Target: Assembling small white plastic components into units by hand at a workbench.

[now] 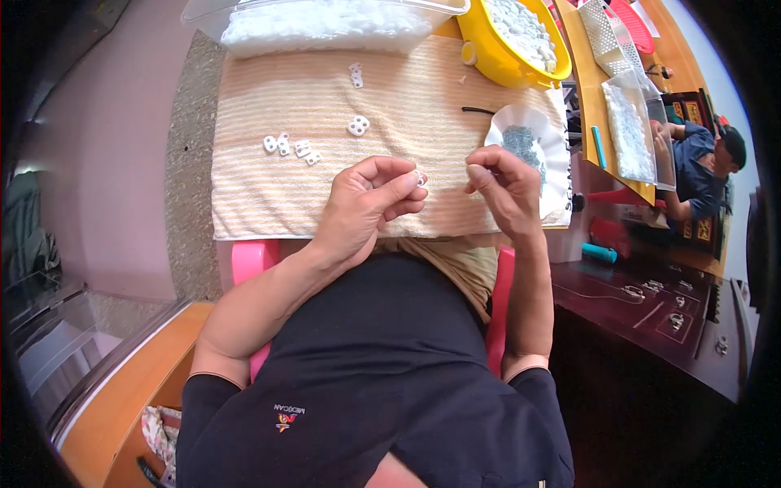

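My left hand (370, 198) is closed in a pinch. Between its thumb and forefinger sits a small white plastic piece (421, 178), mostly covered by the fingertips. To the right, my right hand (510, 193) is also pinched, thumb against forefinger; whatever it holds is too small to make out. Just beyond that hand is a white round dish (498, 130) with many tiny grey metal parts (521, 146). On the striped towel (268, 199) lie several white plastic pieces with round holes, among them a four-holed one (358, 125) and a narrow one (355, 75).
A clear bin (451, 6) of white pieces stands at the far edge. Beside it is a yellow basin (480, 61) holding more. A thin black stick (477, 110) lies near the dish. At right, a co-worker (704, 159) sits by another clear bin (663, 154).
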Demonstrator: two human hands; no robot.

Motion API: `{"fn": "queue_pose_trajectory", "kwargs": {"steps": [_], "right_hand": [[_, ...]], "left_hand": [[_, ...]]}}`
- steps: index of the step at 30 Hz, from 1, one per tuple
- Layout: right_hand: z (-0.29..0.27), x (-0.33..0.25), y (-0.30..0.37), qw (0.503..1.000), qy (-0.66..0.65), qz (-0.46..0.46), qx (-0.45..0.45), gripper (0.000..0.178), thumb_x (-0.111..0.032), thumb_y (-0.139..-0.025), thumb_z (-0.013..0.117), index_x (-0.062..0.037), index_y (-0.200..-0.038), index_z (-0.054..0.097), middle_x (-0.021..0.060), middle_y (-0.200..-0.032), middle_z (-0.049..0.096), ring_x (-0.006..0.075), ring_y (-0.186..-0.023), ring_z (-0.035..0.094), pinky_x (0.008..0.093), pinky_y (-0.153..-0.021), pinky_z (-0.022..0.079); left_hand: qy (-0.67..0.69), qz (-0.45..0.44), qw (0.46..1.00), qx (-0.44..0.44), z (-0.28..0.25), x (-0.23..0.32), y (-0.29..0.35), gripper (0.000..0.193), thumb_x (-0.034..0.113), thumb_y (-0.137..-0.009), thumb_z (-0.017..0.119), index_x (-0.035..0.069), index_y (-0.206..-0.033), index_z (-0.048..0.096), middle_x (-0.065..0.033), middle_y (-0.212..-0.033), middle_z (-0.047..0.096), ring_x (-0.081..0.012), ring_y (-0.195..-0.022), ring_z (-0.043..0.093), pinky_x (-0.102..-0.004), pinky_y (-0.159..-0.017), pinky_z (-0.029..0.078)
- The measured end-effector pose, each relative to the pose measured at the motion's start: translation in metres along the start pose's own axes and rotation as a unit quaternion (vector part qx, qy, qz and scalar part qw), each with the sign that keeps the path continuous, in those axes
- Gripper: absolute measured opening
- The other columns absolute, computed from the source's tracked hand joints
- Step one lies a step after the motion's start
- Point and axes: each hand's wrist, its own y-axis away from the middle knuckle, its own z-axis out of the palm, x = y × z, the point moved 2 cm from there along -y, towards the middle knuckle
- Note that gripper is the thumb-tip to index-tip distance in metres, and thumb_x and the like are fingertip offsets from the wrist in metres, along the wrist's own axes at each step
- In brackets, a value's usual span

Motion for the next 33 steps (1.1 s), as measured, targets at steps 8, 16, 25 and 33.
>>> {"fn": "queue_pose_trajectory", "kwargs": {"steps": [8, 16, 25, 33], "right_hand": [[0.037, 0.008, -0.003, 0.988, -0.152, 0.026, -0.022, 0.014, -0.009, -0.091, 0.063, 0.0037, -0.097, 0.063, 0.0039, -0.080, 0.064, 0.0100, -0.069, 0.062, 0.0225, -0.064, 0.051], [0.044, 0.012, -0.004, 0.980, -0.193, 0.033, -0.044, 0.015, -0.010, -0.092, 0.063, 0.0038, -0.098, 0.063, 0.0053, -0.082, 0.065, 0.0095, -0.071, 0.062, 0.0225, -0.065, 0.052], [0.043, 0.014, -0.004, 0.978, -0.201, 0.046, -0.046, 0.013, -0.008, -0.092, 0.062, 0.0034, -0.098, 0.063, 0.0050, -0.083, 0.065, 0.0098, -0.072, 0.062, 0.0232, -0.066, 0.052], [0.042, 0.018, -0.003, 0.968, -0.232, 0.069, -0.065, 0.014, -0.010, -0.090, 0.064, 0.0025, -0.098, 0.064, 0.0052, -0.093, 0.065, 0.0090, -0.078, 0.060, 0.0231, -0.070, 0.051]], "left_hand": [[0.002, -0.007, 1.000, -0.010, -0.003, 0.000, 0.001, 0.016, 0.007, -0.090, 0.063, 0.002, -0.105, 0.061, -0.0080, -0.093, 0.068, -0.0135, -0.082, 0.067, -0.0263, -0.076, 0.057], [0.009, -0.003, 1.000, -0.012, 0.001, 0.003, 0.002, 0.016, 0.006, -0.091, 0.063, -0.002, -0.105, 0.061, -0.0086, -0.090, 0.067, -0.0125, -0.081, 0.066, -0.0263, -0.078, 0.057], [0.008, -0.007, 1.000, -0.018, 0.000, 0.002, 0.001, 0.017, 0.007, -0.090, 0.063, -0.001, -0.105, 0.061, -0.0086, -0.091, 0.067, -0.0127, -0.082, 0.066, -0.0263, -0.078, 0.057], [0.008, -0.016, 1.000, -0.016, 0.000, 0.003, 0.002, 0.018, 0.007, -0.091, 0.063, -0.002, -0.106, 0.060, -0.0091, -0.093, 0.067, -0.0128, -0.083, 0.066, -0.0260, -0.078, 0.057]]}}
